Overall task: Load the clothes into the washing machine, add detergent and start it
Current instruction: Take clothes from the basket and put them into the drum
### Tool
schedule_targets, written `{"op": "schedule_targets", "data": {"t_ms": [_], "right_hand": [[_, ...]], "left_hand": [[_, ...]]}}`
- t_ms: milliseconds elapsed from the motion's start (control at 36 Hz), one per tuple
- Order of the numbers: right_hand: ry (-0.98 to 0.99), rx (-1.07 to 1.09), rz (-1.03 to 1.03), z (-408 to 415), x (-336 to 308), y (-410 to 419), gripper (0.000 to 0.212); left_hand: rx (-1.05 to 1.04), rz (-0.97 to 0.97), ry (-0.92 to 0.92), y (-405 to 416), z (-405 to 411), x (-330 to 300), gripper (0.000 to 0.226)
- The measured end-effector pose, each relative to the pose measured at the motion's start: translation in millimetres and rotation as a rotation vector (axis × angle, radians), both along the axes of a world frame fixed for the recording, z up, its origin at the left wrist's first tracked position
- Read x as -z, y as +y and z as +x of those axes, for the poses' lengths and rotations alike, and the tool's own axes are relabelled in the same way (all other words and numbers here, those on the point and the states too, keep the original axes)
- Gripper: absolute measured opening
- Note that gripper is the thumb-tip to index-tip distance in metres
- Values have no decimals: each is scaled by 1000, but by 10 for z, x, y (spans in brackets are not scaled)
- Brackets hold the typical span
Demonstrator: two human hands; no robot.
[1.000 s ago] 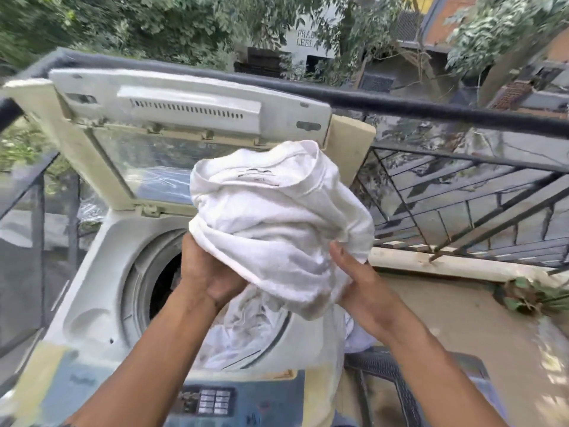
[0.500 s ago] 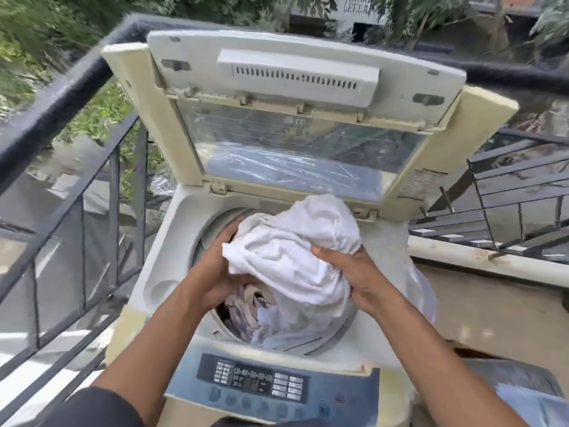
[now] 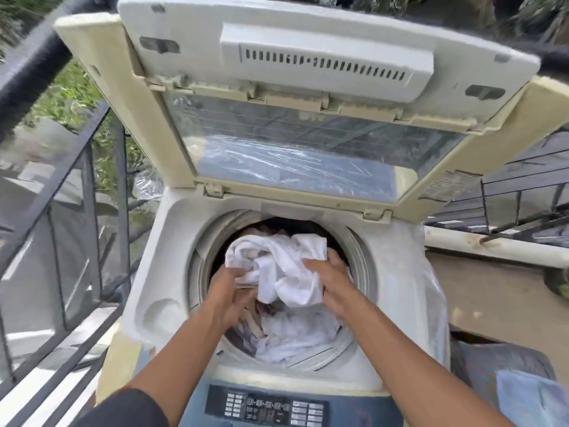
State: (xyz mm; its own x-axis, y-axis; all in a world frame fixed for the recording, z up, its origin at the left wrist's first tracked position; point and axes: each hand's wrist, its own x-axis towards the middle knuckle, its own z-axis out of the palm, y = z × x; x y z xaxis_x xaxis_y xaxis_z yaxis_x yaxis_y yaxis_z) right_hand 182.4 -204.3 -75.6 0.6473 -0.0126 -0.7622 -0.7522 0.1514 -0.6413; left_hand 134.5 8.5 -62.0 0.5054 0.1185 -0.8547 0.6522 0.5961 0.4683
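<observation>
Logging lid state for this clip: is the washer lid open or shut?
Open. The lid stands raised behind the drum opening, and both hands reach in, gripping the white garment.

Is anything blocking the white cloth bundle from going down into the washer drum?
Nothing visible. The hinged lid stands open, and both hands press the white cloth bundle through the round drum opening onto clothes already inside.

Both hands [image 3: 229, 283] [image 3: 328, 274] low, fingers curled

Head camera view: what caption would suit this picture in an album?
Both hands, left hand and right hand, push a white garment into the open washing machine drum.
</observation>
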Motion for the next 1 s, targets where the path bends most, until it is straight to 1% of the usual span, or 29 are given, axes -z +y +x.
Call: {"op": "schedule_targets", "data": {"t_ms": [28,56,111,139,167,194,250,278,333,389,417,444,500,556,611,639,694,750,833,889,1000], "right_hand": [[17,77,11,67,34,0,62],[38,160,26,132,141,-18,62],[69,287,33,245,539,-99,74],[85,329,20,280,587,-92,79],[109,346,-37,286,535,-48,84],[112,324,-149,258,360,31,86],[27,177,-389,186,86,181,74],[-55,100,-495,158,49,219,65],[-295,-105,-712,84,59,263,51],[-558,-368,-891,18,151,289,41],[-640,-505,-938,5,205,294,40],[-677,-641,-959,5,261,290,44],[-641,-919,-1007,42,352,250,57],[-535,-1128,-1065,85,467,151,62],[-356,-1227,-1062,106,596,5,61],[-262,-1264,-1038,99,641,-68,60],[-142,-1340,-980,71,713,-190,59],[-118,-1381,-938,47,724,-257,61],[-125,-1352,-908,45,671,-275,64],[-138,-1321,-904,37,595,-264,64],[-227,-1230,-890,-26,357,-224,59]], "left_hand": [[-3,-10,-54,-7,64,-10,41],[-19,-38,-109,-30,134,-25,47],[-27,-25,-166,-101,266,-116,65],[6,20,-174,-134,331,-136,70],[69,88,-160,-164,386,-106,69],[137,154,-150,-191,431,-73,64],[302,279,-122,-153,483,154,72],[368,346,-147,-99,502,379,76],[523,518,-248,-77,476,655,74],[651,689,-321,-157,436,434,76],[728,759,-336,-202,420,301,81],[825,812,-348,-232,415,241,85],[1039,875,-332,-243,433,275,84],[1212,880,-255,-221,460,337,80],[1333,854,-182,-203,459,354,80],[1376,840,-150,-195,439,381,76],[1437,804,-95,-180,373,441,70],[1486,716,-38,-185,287,495,68],[1548,577,45,-234,176,537,66],[1556,556,49,-296,140,533,63],[1546,615,-49,-471,141,409,59]]}}
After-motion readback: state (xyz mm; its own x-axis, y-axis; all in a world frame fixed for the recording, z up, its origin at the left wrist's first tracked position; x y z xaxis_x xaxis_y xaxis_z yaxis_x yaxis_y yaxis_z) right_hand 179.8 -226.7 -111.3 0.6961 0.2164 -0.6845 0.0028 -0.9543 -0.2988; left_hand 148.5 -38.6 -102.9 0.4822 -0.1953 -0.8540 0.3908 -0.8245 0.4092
